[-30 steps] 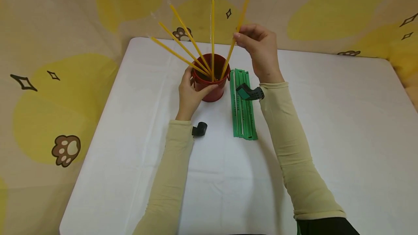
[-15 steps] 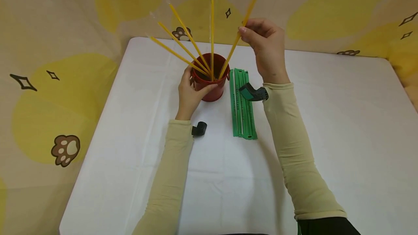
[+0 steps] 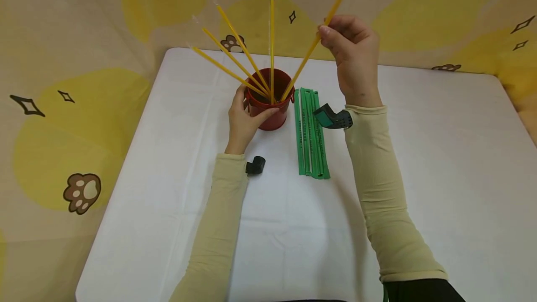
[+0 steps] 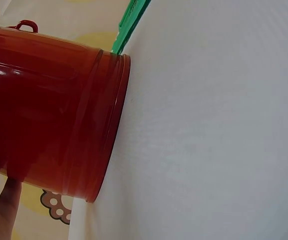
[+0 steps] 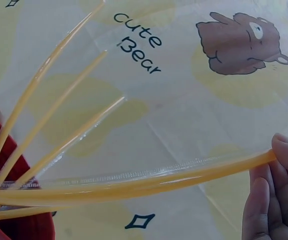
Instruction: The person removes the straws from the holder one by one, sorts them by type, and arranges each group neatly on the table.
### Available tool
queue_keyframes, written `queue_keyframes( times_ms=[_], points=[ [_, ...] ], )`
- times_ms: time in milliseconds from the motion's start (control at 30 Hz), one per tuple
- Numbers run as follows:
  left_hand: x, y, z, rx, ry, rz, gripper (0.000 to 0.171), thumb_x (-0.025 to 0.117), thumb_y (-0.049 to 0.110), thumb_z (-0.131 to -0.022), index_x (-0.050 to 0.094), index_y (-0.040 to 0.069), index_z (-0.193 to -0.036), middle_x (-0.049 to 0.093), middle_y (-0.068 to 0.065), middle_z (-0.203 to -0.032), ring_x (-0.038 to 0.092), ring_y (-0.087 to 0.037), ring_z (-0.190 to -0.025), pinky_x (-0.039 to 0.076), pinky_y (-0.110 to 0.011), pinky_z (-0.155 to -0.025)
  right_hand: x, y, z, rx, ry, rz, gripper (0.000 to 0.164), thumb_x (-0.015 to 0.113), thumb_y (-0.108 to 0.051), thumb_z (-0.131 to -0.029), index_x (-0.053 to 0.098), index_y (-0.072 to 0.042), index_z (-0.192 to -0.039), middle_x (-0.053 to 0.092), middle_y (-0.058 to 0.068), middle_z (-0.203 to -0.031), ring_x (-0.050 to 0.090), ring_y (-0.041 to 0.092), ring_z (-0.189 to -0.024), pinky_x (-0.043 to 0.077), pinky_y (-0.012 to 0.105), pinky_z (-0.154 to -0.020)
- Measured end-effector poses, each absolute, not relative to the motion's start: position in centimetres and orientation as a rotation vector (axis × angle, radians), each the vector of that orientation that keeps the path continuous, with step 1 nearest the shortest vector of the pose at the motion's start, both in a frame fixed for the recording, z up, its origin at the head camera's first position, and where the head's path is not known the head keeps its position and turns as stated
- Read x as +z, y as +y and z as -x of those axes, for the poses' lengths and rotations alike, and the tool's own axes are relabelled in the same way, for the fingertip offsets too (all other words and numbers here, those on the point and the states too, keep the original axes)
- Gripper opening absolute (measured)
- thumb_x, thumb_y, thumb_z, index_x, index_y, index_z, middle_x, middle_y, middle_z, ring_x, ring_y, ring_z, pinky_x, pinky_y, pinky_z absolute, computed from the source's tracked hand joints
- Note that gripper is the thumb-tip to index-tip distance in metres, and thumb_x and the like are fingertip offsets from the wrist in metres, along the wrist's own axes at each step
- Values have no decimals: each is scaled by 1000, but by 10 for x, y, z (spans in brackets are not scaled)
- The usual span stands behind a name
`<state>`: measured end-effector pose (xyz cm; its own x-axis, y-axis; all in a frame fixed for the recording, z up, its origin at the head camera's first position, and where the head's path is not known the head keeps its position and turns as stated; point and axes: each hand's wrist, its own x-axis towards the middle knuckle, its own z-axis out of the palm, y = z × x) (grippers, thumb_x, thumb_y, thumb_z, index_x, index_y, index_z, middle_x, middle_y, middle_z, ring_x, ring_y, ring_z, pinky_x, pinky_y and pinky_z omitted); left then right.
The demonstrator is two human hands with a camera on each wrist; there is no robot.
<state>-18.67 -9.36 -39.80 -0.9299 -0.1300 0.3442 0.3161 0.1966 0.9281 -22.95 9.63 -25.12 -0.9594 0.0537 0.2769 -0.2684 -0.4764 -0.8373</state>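
Note:
A small red bucket [image 3: 272, 122] stands upright on the white table, its wall close up in the left wrist view [image 4: 39, 110]. My left hand [image 3: 243, 122] grips it round the left side, thumb across the front below the rim. Several yellow straws [image 3: 271, 36] in clear wrappers fan out of the bucket to the left and back. My right hand [image 3: 356, 55], raised to the right of the bucket, pinches one more wrapped straw [image 5: 158, 183] between thumb and forefinger. That straw leans right, its lower end inside the bucket and its top out of the head view.
Flat green packets [image 3: 311, 134] lie side by side just right of the bucket, under the right wrist's camera [image 3: 331, 118]. A yellow patterned cloth [image 3: 419, 13] hangs behind the table's back edge. The white tabletop [image 3: 440, 176] stretches to the right.
My right hand has moved right and away, tilting the pinched straw further to the right. My left hand, the bucket and the other straws have stayed put.

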Motion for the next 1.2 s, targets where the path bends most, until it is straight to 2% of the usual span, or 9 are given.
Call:
queue_keyframes(
  times_ms=[467,933,1200],
  points=[
    [-398,-94,186,-1791,-2134,175,78,83,13,-72,41,5,-137,49,-8,-133,42,-13,-124,36,-29,-105,-246,114,223,2505,-1385,-326,10,68,14,-78,61,11,-85,60,17,-82,56,26,-73,48,34,-76],
    [-399,-95,185,-1795,-2132,176,79,83,13,-72,40,5,-138,49,-8,-134,42,-12,-124,37,-30,-105,-263,135,219,2511,-1421,-228,11,67,16,-77,62,11,-85,61,17,-83,57,25,-71,51,33,-75],
    [-400,-96,186,-1792,-2137,170,79,83,13,-72,40,5,-138,49,-7,-134,42,-11,-125,36,-29,-105,-274,147,215,2535,-1419,-218,10,69,15,-75,62,12,-81,63,18,-81,59,25,-69,52,31,-69]
  ],
)
